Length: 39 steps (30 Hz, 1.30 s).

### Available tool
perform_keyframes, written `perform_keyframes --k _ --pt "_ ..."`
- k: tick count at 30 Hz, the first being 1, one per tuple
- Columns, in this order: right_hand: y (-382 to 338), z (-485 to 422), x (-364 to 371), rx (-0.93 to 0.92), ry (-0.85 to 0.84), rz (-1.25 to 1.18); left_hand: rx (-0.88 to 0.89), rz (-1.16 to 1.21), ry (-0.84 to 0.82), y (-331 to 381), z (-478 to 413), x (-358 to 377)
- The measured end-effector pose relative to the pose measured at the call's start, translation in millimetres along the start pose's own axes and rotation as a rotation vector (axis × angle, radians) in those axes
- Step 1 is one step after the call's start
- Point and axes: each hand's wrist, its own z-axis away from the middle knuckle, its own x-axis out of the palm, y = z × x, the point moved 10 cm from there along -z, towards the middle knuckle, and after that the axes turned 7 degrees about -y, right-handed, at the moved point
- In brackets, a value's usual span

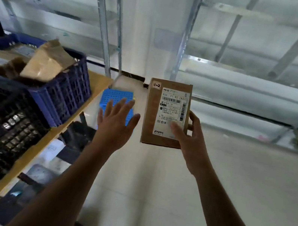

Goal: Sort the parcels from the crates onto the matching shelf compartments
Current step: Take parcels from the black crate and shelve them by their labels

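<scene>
Your right grip (pixel 189 137) holds the parcel (pixel 166 114), a flat brown cardboard box, upright in the air in front of you. The thumb lies across the lower part of its white shipping label and the fingers wrap behind its right edge. A small tag marked "1-2" sits at the box's top left corner. Your left grip (pixel 117 121) is wide, fingers spread and holding nothing, just left of the parcel and not touching it. On your left the yellow table (pixel 98 83) carries two crates side by side. The blue crate (pixel 59 88), the farther one, is heaped with brown paper parcels, and a crumpled paper bag (pixel 48 60) rises above its rim. The black crate (pixel 2 137) sits nearer to you; something shiny shows through its mesh wall, but you cannot tell what it holds. Beyond your left grip a light-blue perforated plastic piece (pixel 117 95) lies on the floor. Dark bags and packets are stacked under the table. The metal shelf (pixel 229 75) stands ahead, blurred, its compartment labels unreadable.
</scene>
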Motion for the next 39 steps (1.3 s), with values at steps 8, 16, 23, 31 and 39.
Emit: perform_keyframes --k 8,16,23,31,39 --pt "4 42 -156 0.031 0.193 0.013 0.198 -0.109 -0.136 115 -31 81" --pt "-36 -1 -248 -0.084 0.297 0.098 0.46 -0.236 -0.138 237 -115 110" --pt "-89 -78 -324 -0.128 0.382 0.162 0.615 -0.268 -0.106 334 -224 114" --pt "-122 -160 -395 -0.163 0.441 0.243 0.673 -0.187 -0.056 408 -328 115" --pt "-112 -221 -454 -0.142 0.477 0.254 0.698 -0.259 -0.068 457 -396 157"
